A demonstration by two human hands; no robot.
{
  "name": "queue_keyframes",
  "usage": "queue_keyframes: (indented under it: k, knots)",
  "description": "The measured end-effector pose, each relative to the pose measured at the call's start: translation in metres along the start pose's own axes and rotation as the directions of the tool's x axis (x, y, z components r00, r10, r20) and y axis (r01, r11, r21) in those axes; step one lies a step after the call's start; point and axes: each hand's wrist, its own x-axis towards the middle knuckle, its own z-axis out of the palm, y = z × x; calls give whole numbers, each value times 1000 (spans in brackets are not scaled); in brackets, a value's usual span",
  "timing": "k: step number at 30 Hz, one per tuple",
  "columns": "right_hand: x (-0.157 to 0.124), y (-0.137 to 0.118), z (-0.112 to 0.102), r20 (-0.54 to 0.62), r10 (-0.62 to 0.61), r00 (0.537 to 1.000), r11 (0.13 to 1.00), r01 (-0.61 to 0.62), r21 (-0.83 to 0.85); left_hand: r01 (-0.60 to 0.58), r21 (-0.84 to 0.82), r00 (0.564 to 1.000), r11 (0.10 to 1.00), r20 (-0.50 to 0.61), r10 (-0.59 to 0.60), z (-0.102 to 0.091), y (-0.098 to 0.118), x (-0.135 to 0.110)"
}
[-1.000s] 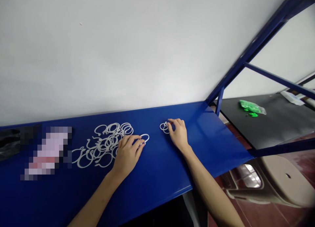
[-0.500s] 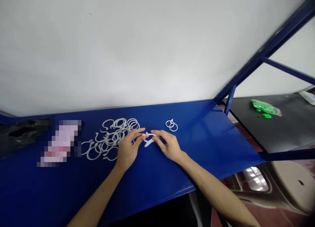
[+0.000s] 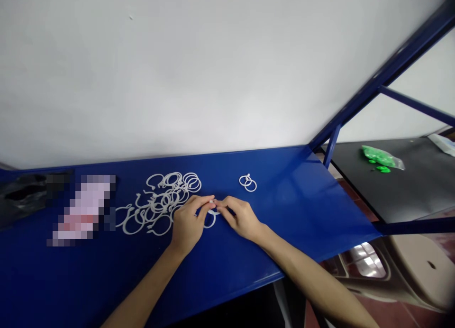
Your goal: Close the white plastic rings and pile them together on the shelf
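A white plastic ring hangs below the fingertips of both hands, over the blue table. My left hand pinches its upper part between thumb and fingers. My right hand pinches the same ring from the other side, its fingertips meeting those of the left. The ring's ends are mostly hidden by the fingers. Beside my left hand lies a loose pile of similar white rings, several of them with their ends apart. Two linked or overlapping white rings lie beyond my right hand.
At the left of the blue table are a blurred-out pinkish packet and a black plastic bag. A white wall rises behind. To the right stand a blue frame post, a black table with a green-filled bag and a beige stool.
My hands have drawn together until the fingertips meet. The held ring has turned, so its round part now hangs downward. The pile and the two rings at the right lie as before.
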Motion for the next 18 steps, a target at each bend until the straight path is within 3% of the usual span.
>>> queue_keyframes:
  k: [5, 9, 11, 14, 18]
  knots:
    - [5, 10, -1, -152, 112, 982, 992, -119, -37, -75, 288, 996, 955, -19, 84, 4, 8, -7]
    - [6, 16, -2, -202, 168, 965, 982, -182, -56, -265, 446, 960, 855, 201, 193, 8, 4, -15]
    - [6, 17, -2, -197, 153, 968, 985, -167, -53, -322, 427, 938, 845, 268, 222, 10, -2, -15]
    - [8, 19, -4, -222, 125, 967, 988, -142, -61, -367, 257, 908, 894, 309, 284, 9, -6, -11]
    - [11, 25, -11, -274, 153, 949, 979, -184, -93, -374, 54, 897, 926, 274, 346, 0, -1, -5]
